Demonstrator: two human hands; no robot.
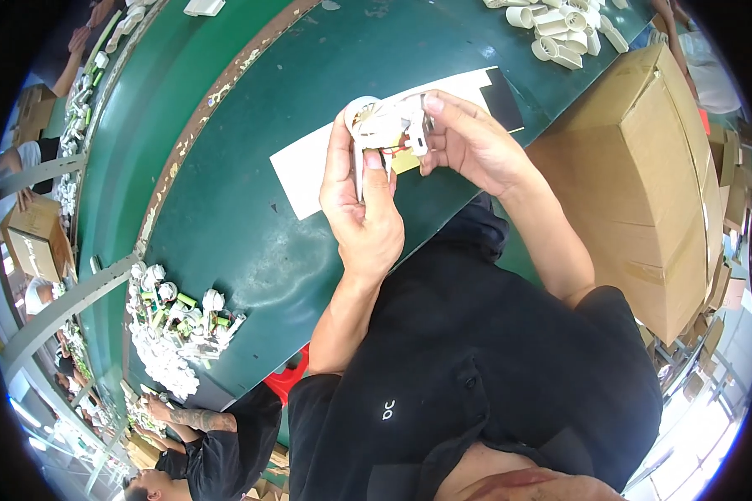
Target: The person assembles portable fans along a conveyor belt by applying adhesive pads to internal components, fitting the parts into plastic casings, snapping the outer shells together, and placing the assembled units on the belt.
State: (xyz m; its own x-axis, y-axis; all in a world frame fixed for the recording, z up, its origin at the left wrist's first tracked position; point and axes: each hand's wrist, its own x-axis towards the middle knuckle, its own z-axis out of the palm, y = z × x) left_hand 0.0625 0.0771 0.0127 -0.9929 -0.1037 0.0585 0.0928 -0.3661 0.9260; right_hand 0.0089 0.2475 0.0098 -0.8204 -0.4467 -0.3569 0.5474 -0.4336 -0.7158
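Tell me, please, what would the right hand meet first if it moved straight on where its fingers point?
The right hand would first meet the white plastic device with a round end, which it seems to touch; exact depth is unclear.

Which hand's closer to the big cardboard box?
Right. The right hand, at the white plastic part's right end, is just left of the cardboard box; the left hand is farther left.
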